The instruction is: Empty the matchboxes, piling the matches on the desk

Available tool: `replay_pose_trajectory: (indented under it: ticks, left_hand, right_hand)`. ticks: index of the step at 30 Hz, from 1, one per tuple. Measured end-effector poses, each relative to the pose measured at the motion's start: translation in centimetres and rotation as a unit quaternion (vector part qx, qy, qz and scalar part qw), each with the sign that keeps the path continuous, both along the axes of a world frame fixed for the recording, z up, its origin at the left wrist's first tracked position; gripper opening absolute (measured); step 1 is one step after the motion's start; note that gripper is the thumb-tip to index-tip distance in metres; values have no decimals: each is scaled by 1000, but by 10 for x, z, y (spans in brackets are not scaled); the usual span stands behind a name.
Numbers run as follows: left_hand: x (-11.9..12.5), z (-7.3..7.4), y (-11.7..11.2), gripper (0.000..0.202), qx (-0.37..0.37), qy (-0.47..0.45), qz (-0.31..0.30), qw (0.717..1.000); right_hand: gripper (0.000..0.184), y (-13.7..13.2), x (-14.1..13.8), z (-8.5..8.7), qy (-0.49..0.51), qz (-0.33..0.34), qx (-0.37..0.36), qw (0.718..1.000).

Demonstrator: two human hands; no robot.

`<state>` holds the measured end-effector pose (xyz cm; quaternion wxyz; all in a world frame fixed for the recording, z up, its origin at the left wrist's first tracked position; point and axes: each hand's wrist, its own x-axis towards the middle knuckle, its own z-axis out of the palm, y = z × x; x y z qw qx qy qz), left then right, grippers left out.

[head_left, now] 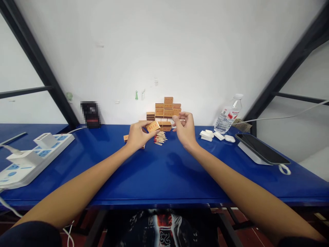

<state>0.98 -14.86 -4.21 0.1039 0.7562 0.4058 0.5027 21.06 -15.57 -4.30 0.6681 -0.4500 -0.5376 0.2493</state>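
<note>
My left hand (pixel 137 134) is closed round a matchbox (pixel 153 127) with an orange printed label, tilted above the table. My right hand (pixel 185 130) is raised at the right side of a stack of matchboxes (pixel 168 112), its thumb and fingers curled together. Anything between those fingertips is too small to make out. The stack rises in steps to one box on top, with thin sticks between its lower layers. A pile of loose red-tipped matches (pixel 160 138) lies in front of it. Partly behind my left hand, another matchbox (pixel 125 138) lies on the table.
On the left are a power strip (pixel 65 139) with plugged-in chargers and a dark, blurred-out object (pixel 92 116). To the right stand a water bottle (pixel 228 115), small white pieces (pixel 206 134) and a phone (pixel 262 148). The blue table (pixel 154 181) meets a white wall (pixel 164 51).
</note>
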Motion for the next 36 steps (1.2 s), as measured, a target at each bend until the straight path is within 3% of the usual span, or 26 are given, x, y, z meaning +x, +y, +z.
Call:
replay_pose_trajectory:
  ticks: [1,5,10,20,25,31,36]
  left_hand:
    - [0,0,0,39,4,3,-2,1000]
    - [1,-2,-4,33,12,18,-3,1000]
    - [2,-1,-7,29,13,80,-6,997]
    - [-8,-9,12,41,-23,118,17,993]
    - [-13,-11,17,44,-30,153,16,988]
    - [-9,-13,17,45,-54,143,-14,988]
    - [-5,-18,18,50,-97,96,-67,988]
  right_hand:
    - [37,-3,-3,-2,-25,21,8,999]
    - [37,-20,-27,-14,-132,214,-36,967]
    - [39,-15,-26,-12,-73,244,-94,962]
    - [21,16,16,1,25,112,-146,983]
    - [19,44,61,4,57,-30,-120,991]
    - [23,79,119,-14,42,-169,-131,976]
    - [26,102,128,-30,-8,-159,-165,973]
